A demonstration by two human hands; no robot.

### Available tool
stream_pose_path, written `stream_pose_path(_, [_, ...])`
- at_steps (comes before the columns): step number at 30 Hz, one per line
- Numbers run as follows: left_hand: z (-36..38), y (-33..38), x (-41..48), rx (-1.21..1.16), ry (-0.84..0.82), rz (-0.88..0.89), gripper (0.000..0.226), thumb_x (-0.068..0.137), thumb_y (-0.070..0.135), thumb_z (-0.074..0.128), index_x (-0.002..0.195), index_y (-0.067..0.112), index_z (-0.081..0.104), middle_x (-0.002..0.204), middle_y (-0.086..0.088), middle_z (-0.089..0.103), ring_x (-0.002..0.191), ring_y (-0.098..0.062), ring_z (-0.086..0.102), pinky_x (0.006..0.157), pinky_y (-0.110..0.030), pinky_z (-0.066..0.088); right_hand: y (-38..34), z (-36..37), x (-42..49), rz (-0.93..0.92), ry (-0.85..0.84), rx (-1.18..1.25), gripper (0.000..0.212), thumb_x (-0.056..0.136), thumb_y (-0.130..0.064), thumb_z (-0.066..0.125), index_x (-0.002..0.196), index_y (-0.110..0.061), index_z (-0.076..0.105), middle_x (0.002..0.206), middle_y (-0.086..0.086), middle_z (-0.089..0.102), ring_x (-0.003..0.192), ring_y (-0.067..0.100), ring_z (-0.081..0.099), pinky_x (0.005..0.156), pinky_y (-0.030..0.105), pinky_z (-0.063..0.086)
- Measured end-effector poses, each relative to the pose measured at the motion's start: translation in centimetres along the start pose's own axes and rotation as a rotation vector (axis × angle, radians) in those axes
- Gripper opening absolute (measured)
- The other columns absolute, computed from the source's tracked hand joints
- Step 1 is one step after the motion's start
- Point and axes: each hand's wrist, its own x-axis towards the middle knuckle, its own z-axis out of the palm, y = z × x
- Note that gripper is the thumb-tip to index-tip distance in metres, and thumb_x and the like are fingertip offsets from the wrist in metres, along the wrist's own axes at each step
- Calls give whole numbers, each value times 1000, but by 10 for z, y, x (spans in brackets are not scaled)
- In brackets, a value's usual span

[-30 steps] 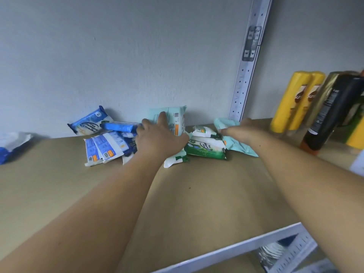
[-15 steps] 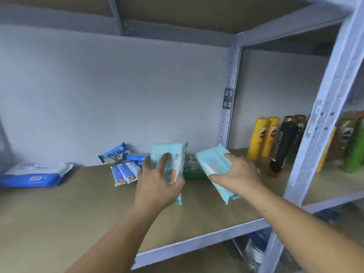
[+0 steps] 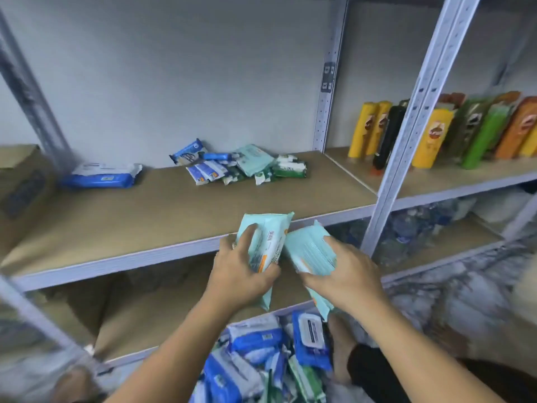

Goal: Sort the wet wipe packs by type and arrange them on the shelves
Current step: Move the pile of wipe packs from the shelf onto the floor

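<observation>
At your far left a cardboard box (image 3: 17,175) shows level with the shelf (image 3: 174,216), and just right of it a large blue pack (image 3: 101,176) lies flat on the board near the back wall. Further along, against that wall, a heap of small packs (image 3: 241,167) lies jumbled: blue-and-white ones on its left side, a mint one on top in the middle, green-and-white ones on its right. In front of the shelf's front edge, well apart from that heap, your left hand (image 3: 241,274) grips the left mint pack (image 3: 270,234), fingers curled round its left edge and thumb pressed across its lower face, the barcode side turned toward you. Just beside it, close enough that you cannot tell whether the two touch, the right mint pack (image 3: 311,248) sits tilted in your right hand (image 3: 345,274), whose fingers wrap over its upper face. Below both hands a pile of packs (image 3: 261,359) in blue, white and green lies loose. To the right rises an upright post (image 3: 406,126), and behind it bottles (image 3: 436,132) in yellow, black, green and orange stand in a row on the neighbouring board.
</observation>
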Motion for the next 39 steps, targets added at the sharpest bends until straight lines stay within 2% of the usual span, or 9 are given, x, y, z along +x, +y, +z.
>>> stream_pose_path(5, [72, -48, -62, 90, -178, -146, 89, 69, 65, 46, 153, 44, 25, 127, -8, 35, 120, -38, 44, 107, -42, 40, 46, 70, -52, 322, -290, 155, 87, 56, -77, 70, 129, -31, 60, 122, -5, 69, 114, 20, 64, 89, 30, 52])
stream_pose_path(9, [134, -100, -95, 222, -402, -322, 84, 82, 60, 51, 155, 47, 12, 144, -19, 25, 132, -47, 35, 110, -48, 35, 80, 133, -74, 524, -540, 278, 52, 66, -57, 81, 105, -28, 62, 106, -5, 71, 96, 16, 67, 89, 28, 54])
stream_pose_path(12, [167, -120, -118, 330, -499, -378, 80, 88, 61, 48, 155, 47, 5, 155, -22, 13, 139, -47, 26, 111, -55, 34, 97, 172, -89, 609, -620, 260, 76, 64, -58, 79, 126, -23, 52, 127, -3, 64, 107, 19, 65, 89, 27, 52])
stream_pose_path(15, [198, -136, -136, 564, -549, -264, 76, 94, 59, 42, 156, 44, 0, 162, -21, 2, 143, -45, 19, 114, -56, 25, 117, 214, -103, 716, -695, 189, 93, 80, -56, 70, 151, -18, 24, 143, 5, 52, 126, 24, 56, 90, 23, 43])
stream_pose_path(17, [210, -146, -141, 670, -601, -125, 75, 97, 57, 40, 157, 40, 0, 165, -20, -5, 147, -45, 11, 117, -55, 19, 129, 239, -114, 753, -742, 118, 97, 86, -57, 61, 156, -16, 9, 140, 9, 56, 126, 28, 57, 86, 26, 45])
stream_pose_path(23, [240, -175, -139, 777, -745, 46, 75, 102, 54, 39, 159, 35, -5, 161, -12, -31, 152, -41, -10, 121, -55, 7, 150, 291, -127, 797, -765, 71, 100, 90, -51, 61, 158, -22, -7, 140, 20, 51, 124, 37, 56, 91, 33, 49])
stream_pose_path(31, [249, -193, -139, 773, -743, 87, 78, 101, 61, 32, 155, 39, -19, 151, -12, -40, 152, -41, -13, 122, -55, 2, 163, 303, -117, 795, -807, 92, 97, 84, -44, 76, 148, -21, 7, 131, 14, 61, 111, 34, 64, 87, 36, 53])
stream_pose_path(36, [234, -184, -128, 750, -823, 76, 81, 96, 69, 31, 156, 41, -15, 162, -11, -31, 152, -38, -16, 122, -55, 1, 157, 287, -112, 813, -775, 54, 91, 73, -52, 78, 140, -23, 23, 136, 15, 46, 114, 34, 59, 87, 36, 54])
stream_pose_path(39, [217, -174, -123, 674, -798, 25, 74, 100, 58, 33, 158, 39, -9, 166, -6, -22, 153, -33, -15, 124, -53, 1, 149, 277, -104, 819, -688, 45, 76, 65, -41, 69, 135, -23, 44, 139, 12, 48, 114, 33, 62, 87, 35, 56])
